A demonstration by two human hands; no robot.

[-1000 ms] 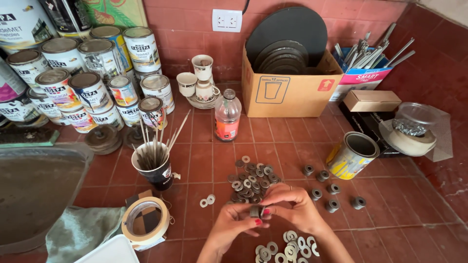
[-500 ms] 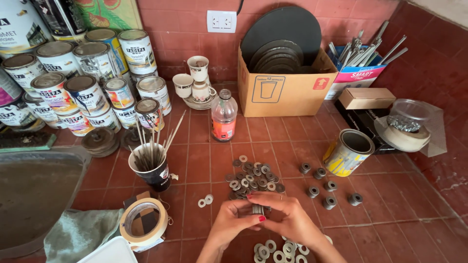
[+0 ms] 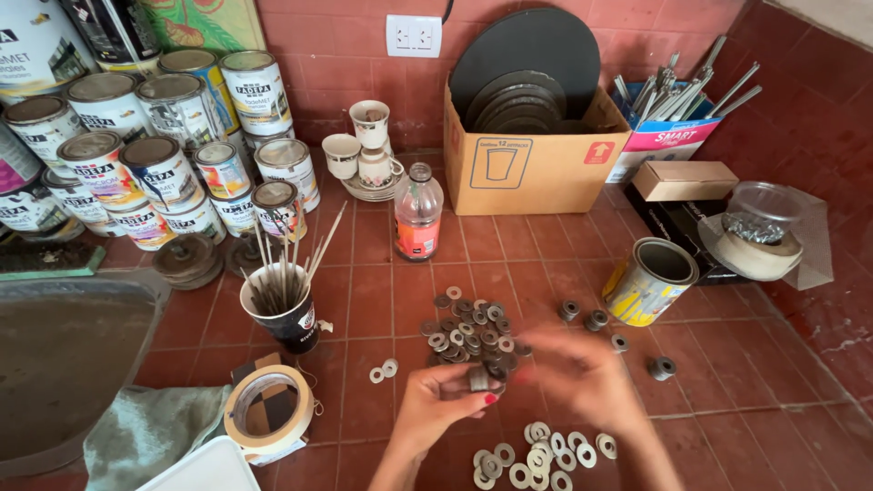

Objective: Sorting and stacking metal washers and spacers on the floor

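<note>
The left hand point(image 3: 446, 400) pinches a small stack of washers point(image 3: 479, 379) between its fingers beside the washer pile point(image 3: 473, 332); the blurred right hand point(image 3: 582, 373) hovers nearby, finger state indeterminable.

My one head camera looks steeply down and forward over the tiled floor point(image 3: 364, 300), near my hands, toward the brick wall point(image 3: 346, 36).

A craft or paint workshop: a red-tiled worktop point(image 3: 382, 300) crowded with stacked paint tins point(image 3: 136, 173) at ten o'clock, a cup of sticks point(image 3: 284, 305), a masking tape roll point(image 3: 270, 411), loose metal washers point(image 3: 468, 332) and a cardboard box of discs point(image 3: 532, 136) at twelve.
</note>
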